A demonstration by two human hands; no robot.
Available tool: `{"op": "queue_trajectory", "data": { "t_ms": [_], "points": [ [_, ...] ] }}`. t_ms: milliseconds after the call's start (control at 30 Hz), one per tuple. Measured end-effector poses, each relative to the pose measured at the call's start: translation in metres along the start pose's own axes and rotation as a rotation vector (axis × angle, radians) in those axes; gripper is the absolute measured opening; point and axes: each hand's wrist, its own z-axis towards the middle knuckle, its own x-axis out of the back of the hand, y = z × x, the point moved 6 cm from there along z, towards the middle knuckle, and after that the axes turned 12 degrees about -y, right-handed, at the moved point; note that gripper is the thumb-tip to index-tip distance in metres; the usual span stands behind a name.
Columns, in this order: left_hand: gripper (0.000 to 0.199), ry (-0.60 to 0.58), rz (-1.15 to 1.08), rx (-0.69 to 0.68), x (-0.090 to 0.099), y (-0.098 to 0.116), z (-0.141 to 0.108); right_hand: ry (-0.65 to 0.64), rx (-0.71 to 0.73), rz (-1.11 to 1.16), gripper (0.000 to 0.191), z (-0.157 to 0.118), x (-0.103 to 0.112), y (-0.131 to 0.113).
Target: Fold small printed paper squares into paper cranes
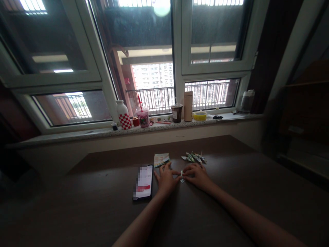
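Between my two hands, low over the brown table (108, 219), is a small piece of folded paper (182, 179), pale with a greenish tint. My left hand (167, 177) pinches its left side between thumb and forefinger, the other fingers spread toward the paper stack. From the other side my right hand (198, 175) grips it with thumb and fingertips, which hide part of it. A stack of patterned paper sheets (161, 160) lies just beyond my left hand. Past my right hand sits a small pile of folded paper pieces (194, 157) with pointed ends.
Left of my left hand lies a phone (144, 182) with its screen lit. Along the windowsill (102, 134) stand a checkered white bottle (123, 116), a pink drink cup (142, 116), a dark cup (177, 113), a tan cylinder (188, 106), yellow tape (199, 116) and black scissors (218, 117).
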Motion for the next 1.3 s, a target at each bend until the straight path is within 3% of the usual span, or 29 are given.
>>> {"op": "queue_trajectory", "data": {
  "t_ms": [567,1067,1300],
  "points": [
    [0.017,-0.034,0.005,-0.003,-0.001,-0.001,0.002,0.005,-0.028,0.035,0.013,-0.001,-0.002,0.001],
    [0.014,0.024,-0.009,-0.003,-0.003,-0.001,0.004,-0.055,-0.044,0.103,0.012,0.002,-0.002,0.006],
    [0.016,-0.002,0.001,0.028,-0.001,0.001,0.002,0.02,-0.042,0.203,0.017,0.006,0.0,0.016]
  ]
}}
